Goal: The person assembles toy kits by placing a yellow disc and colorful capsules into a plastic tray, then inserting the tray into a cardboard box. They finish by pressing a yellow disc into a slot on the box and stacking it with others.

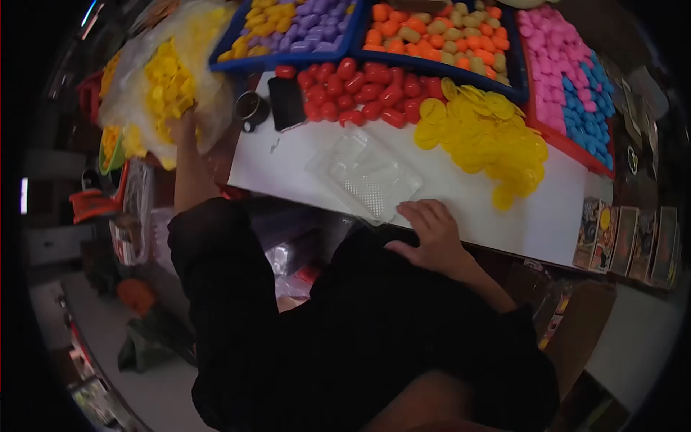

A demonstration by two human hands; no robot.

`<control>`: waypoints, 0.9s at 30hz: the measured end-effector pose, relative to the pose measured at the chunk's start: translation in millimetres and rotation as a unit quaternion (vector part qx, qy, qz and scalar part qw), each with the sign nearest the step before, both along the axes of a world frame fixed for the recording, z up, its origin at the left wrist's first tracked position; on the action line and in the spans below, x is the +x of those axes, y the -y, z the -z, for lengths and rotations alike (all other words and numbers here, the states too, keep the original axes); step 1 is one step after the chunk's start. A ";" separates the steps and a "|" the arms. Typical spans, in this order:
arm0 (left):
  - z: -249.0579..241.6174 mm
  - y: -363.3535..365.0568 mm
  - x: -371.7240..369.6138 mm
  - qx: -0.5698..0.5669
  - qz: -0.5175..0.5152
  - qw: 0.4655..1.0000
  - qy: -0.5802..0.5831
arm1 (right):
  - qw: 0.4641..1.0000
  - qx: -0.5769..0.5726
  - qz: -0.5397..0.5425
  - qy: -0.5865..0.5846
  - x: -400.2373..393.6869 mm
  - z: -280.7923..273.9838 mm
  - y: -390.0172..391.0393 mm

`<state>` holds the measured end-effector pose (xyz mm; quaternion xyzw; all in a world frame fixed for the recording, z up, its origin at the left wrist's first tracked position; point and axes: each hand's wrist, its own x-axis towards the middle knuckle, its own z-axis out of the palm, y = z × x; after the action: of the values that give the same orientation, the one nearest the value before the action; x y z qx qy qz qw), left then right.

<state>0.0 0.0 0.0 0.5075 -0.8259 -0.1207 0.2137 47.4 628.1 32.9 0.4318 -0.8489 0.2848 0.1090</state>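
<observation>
My left hand (pixel 180 124) reaches into a clear plastic bag (pixel 209 101) at the upper left, among yellow pieces (pixel 169 83); its fingers are hidden there. Near the table's front edge, my right hand (pixel 434 234) has its fingers apart, the fingertips by the near corner of a clear plastic tray (pixel 367 176). That tray lies on the white table (pixel 273 169) and looks empty. Behind it are red pieces (pixel 360 90), and a pile of flat yellow discs (pixel 489 137) spreads to its right.
Blue bins (pixel 324 55) of coloured pieces line the back, with a red bin (pixel 568 142) at the right. A dark phone (pixel 286 103) and a cup (pixel 252 108) stand at the back left. Small boxes (pixel 622 237) sit at the right edge.
</observation>
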 end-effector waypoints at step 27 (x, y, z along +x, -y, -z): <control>-67.9 -455.5 65.0 0.485 0.501 0.625 -0.352 | 0.932 -0.220 -0.036 0.287 -46.6 -33.1 35.2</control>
<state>65.0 455.5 67.9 -0.0357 -0.6364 -0.7615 0.1175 0.8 592.9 66.0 0.3268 -0.7440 0.5800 -0.0576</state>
